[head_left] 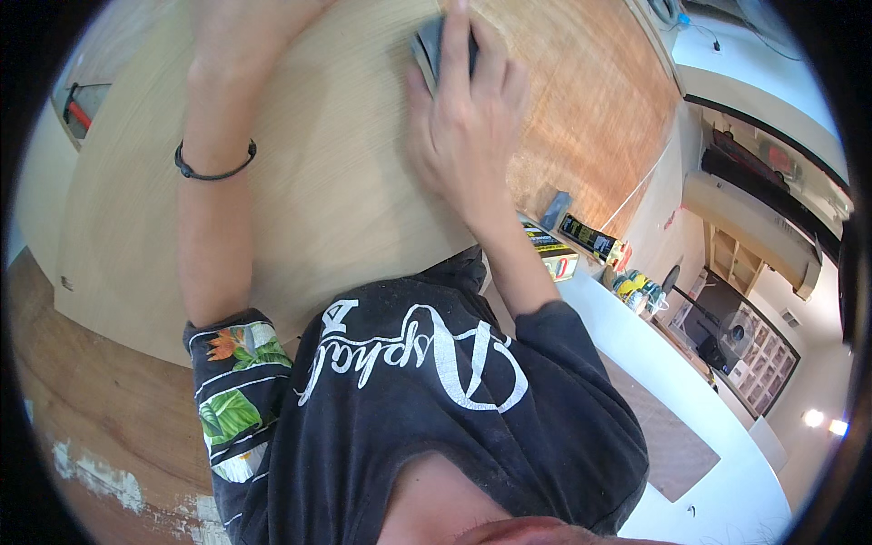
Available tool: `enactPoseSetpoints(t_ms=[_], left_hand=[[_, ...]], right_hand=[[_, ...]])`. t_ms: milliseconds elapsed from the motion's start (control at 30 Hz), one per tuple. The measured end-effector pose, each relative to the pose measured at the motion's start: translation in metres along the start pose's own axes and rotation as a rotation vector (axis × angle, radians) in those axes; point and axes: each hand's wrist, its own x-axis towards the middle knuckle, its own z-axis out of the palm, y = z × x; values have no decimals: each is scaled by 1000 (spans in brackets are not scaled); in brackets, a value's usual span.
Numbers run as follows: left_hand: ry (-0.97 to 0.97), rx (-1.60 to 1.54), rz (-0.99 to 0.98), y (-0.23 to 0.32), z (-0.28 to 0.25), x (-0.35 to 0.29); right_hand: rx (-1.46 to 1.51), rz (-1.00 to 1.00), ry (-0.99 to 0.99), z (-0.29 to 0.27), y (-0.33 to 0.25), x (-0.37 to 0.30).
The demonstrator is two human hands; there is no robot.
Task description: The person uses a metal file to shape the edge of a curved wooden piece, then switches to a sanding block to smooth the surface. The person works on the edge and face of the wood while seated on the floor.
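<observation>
Grey block point(428, 47) in the right hand point(463, 113), fingers laid over the top and thumb along the near side, so that one's got a pretty clear hold. It's up near the top of the view, over the pale wood panel point(327, 204), close to where that meets some orange-brown plywood point(577, 104). Can't tell you what the left hand point(252, 23) is doing, sorry: it's cut off by the top edge, fingers out of sight, though it's also over the pale panel and well apart from the block. There's a thin black bracelet point(216, 171) on that wrist. Further in you've got a dark T-shirt point(436, 354) with white lettering and a leafy, flowery left sleeve point(238, 400). Off to the right, by the plywood's near end, sit a small blue-grey block point(556, 210), a black-and-yellow packet point(589, 238) and a yellow-and-black box point(551, 252) just beside each other, with a white surface point(677, 381) beyond. Way over left there's something with a red handle point(79, 113), and far right a fan point(737, 332) plus a couple of bright lights point(813, 418).
</observation>
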Motion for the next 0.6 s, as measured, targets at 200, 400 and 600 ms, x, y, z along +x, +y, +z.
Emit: enactPoseSetpoints(t_ms=[200,400,600], left_hand=[[-6,-9,-20,-2,-1,0],[-33,-36,-80,-3,-1,0],[-14,-8,-55,-1,-9,-3]], right_hand=[[17,-18,0,-19,-15,-2],[14,-47,31,7,-11,23],[21,32,-161,-22,-7,-44]])
